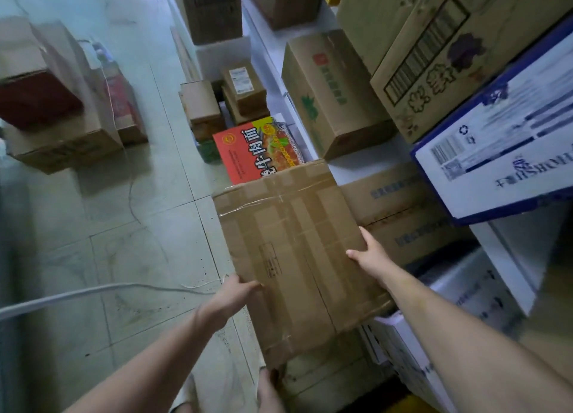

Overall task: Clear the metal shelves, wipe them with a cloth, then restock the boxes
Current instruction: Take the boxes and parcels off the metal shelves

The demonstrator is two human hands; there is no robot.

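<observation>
Both hands, left [236, 291] and right [370, 254], clutch the taped box [297, 251] by opposite edges; it may slip onto the floor [124, 257].

Floor: large pale grey-green tiles [139, 226] with dark joints, running away up the aisle.
Marks: scuffs and dark specks on the tiles nearest the camera.
Cable: a thick white cable [62, 298] lies across the floor from the left edge; a thin wire [129, 195] trails over the tiles beyond it.
Shelving: white shelves [366, 168] line the right side.
Light: cool and even, with a soft sheen on the far floor.
</observation>
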